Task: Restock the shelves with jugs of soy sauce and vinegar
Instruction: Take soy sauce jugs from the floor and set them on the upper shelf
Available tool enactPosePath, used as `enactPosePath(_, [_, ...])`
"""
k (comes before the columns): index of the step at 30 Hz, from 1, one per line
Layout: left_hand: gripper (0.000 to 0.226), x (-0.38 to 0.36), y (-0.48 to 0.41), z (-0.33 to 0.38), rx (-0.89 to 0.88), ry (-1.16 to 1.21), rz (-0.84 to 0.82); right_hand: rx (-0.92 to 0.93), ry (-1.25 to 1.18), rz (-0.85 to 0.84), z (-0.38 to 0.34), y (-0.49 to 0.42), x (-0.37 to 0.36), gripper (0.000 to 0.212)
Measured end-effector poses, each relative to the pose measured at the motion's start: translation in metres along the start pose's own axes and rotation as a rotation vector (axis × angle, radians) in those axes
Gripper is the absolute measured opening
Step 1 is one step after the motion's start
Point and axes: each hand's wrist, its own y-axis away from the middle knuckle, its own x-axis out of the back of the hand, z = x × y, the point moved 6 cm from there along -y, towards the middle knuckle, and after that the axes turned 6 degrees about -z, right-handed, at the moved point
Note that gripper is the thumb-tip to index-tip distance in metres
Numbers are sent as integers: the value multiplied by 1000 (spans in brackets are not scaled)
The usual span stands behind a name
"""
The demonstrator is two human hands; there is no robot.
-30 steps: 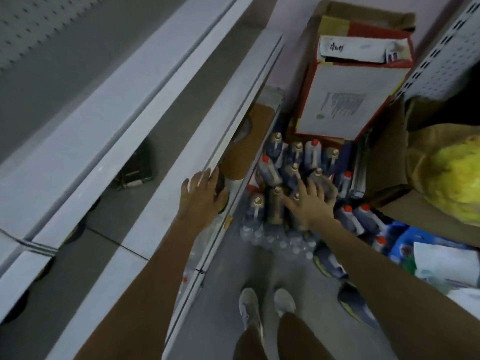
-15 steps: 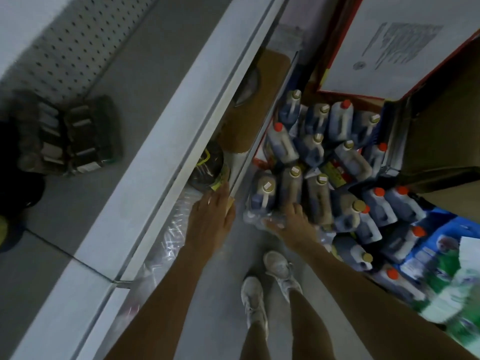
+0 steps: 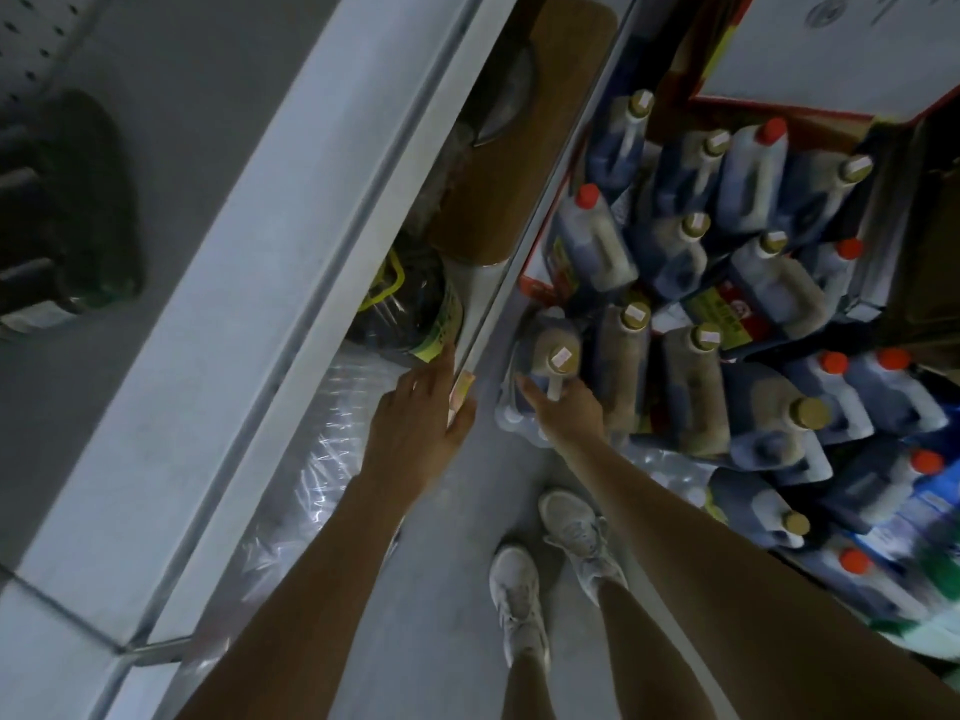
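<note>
The left hand [image 3: 415, 426] lies flat, the right hand [image 3: 569, 415] grips.

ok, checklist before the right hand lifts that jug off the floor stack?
1. Right hand gripping the tan-capped jug by its handle: ok.
2. Cap on that jug: ok.
3. Left hand resting on the lower shelf edge: ok.
4. Free slot on that shelf: cannot tell; plastic-wrapped goods fill what shows.
5. Neighbouring jug clear of the lift: not ok, close alongside.
</note>
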Motion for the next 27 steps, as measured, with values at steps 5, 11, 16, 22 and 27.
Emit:
enactPosePath(5, [73,-5,3,-4,14,51,-78,-77,-155,-147,1,-17,-7,51])
enactPosePath(11, [88,-6,5,-12,58,155,-173,-40,-236,-198,-5,-15,6,53])
enactPosePath(16, [109,-3,15,-12,79,220,-236,110,-185,-200,-12,12,17,48])
enactPosePath(22, [123,19,35,3,45,310,-233,349,77,-100,-24,61,31,31])
enactPosePath(27, [134,62,63,32,35,577,-226,559,184,-95,-61,133,72,30])
